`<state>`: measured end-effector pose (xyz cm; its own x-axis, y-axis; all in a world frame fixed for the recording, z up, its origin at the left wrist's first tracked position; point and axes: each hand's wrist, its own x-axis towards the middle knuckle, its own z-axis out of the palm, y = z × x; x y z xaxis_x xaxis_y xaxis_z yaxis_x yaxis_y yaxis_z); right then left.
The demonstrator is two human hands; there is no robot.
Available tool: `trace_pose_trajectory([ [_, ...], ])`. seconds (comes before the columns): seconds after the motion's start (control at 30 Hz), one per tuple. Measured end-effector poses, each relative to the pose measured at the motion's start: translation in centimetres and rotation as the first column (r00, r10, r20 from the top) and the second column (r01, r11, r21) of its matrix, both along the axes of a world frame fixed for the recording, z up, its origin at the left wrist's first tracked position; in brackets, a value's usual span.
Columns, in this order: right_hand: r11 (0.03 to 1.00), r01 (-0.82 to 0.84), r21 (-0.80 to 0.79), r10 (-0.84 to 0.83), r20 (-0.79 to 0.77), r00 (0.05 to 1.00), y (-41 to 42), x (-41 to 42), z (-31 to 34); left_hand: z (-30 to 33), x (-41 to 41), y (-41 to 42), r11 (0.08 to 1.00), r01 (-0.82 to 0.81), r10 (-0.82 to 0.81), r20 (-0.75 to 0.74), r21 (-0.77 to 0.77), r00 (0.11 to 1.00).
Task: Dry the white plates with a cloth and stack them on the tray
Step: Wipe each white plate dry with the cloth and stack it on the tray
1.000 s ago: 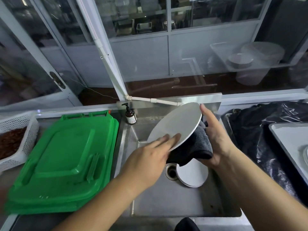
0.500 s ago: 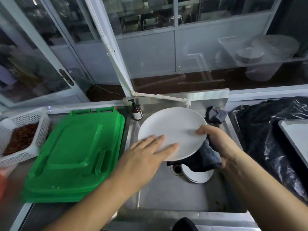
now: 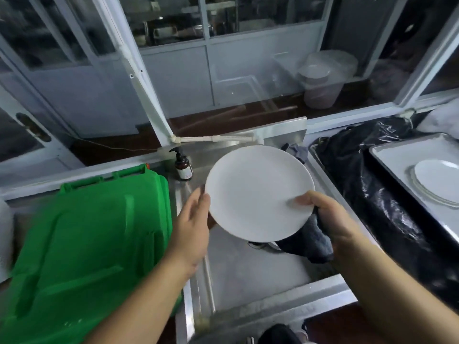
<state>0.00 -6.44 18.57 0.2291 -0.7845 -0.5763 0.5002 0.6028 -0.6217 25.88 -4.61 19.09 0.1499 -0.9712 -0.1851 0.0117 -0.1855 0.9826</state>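
Green bin lid (image 3: 89,247) left of the steel sink (image 3: 250,271), metal tray (image 3: 397,165) at right bearing a stacked plate (image 3: 439,182), white plate (image 3: 258,192) held above the sink, right hand (image 3: 330,219) pinching its rim with dark cloth (image 3: 310,242) beneath, left hand (image 3: 191,224) fingers straight, touching its left edge, brown pump bottle (image 3: 183,165) behind

The left hand (image 3: 191,227) has slid off the white plate (image 3: 259,192) face to its rim.
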Motion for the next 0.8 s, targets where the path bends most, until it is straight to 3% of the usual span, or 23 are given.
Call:
trace_pose_trajectory([
  [0.07,0.999,0.043,0.027,-0.043,-0.012,0.999,2.0,0.1,-0.6,0.1,-0.1,-0.3,0.988,-0.021,0.062,-0.263,0.155,0.963],
  [0.17,0.994,0.106,0.032,-0.104,-0.063,0.993,4.9,-0.8,-1.1,0.0,-1.2,0.1,0.972,0.008,0.085,-0.385,0.235,0.919],
  [0.3,0.909,0.378,-0.175,-0.406,-0.174,0.897,8.6,-2.7,-1.7,-1.0,-4.0,1.0,0.959,0.165,-0.065,-0.389,0.231,0.919],
  [0.4,0.823,0.526,-0.216,-0.563,-0.178,0.807,11.8,-5.2,-1.5,-0.9,-7.5,1.7,0.935,0.287,-0.189,-0.390,0.209,0.901],
  [0.6,0.647,0.733,-0.210,-0.762,-0.144,0.631,18.9,-12.6,-0.2,0.4,-16.1,4.2,0.844,0.509,-0.432,-0.346,0.172,0.833],
  [0.8,0.536,0.817,-0.213,-0.825,-0.334,0.455,28.4,-21.8,0.3,1.4,-26.4,9.9,0.759,0.637,-0.548,-0.393,0.138,0.738],
])
